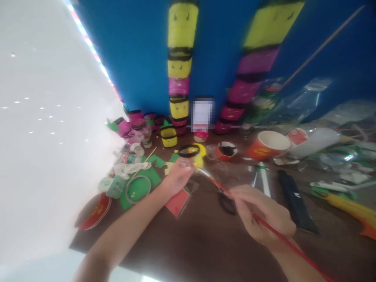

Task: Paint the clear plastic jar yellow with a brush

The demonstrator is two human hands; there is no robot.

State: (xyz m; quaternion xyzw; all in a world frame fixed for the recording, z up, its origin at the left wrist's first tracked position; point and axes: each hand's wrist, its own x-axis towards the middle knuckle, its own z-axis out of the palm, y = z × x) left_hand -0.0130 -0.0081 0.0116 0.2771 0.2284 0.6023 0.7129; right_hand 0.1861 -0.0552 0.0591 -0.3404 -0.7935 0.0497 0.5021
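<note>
My left hand point(182, 173) is closed around a small clear plastic cup point(185, 161) with a black rim. Bright yellow point(200, 158) shows along the cup's right side; whether it is on the cup or just behind it, I cannot tell. A paintbrush point(216, 183) with a long red handle is pinched in the fingers of my right hand point(260, 213). Its pale tip points up and left, close to the yellow part and my left fingertips; contact is too blurred to make out. Black-handled scissors point(226, 203) lie beneath the brush.
Left lie green sheets point(152, 178), a tape roll point(138, 189) and a red bowl point(95, 213). A red packet point(178, 201) is near my left wrist. Behind stand a black-paint cup point(226, 150), a paper cup point(270, 145) and painted cup stacks point(179, 84). A black case point(296, 203) lies right.
</note>
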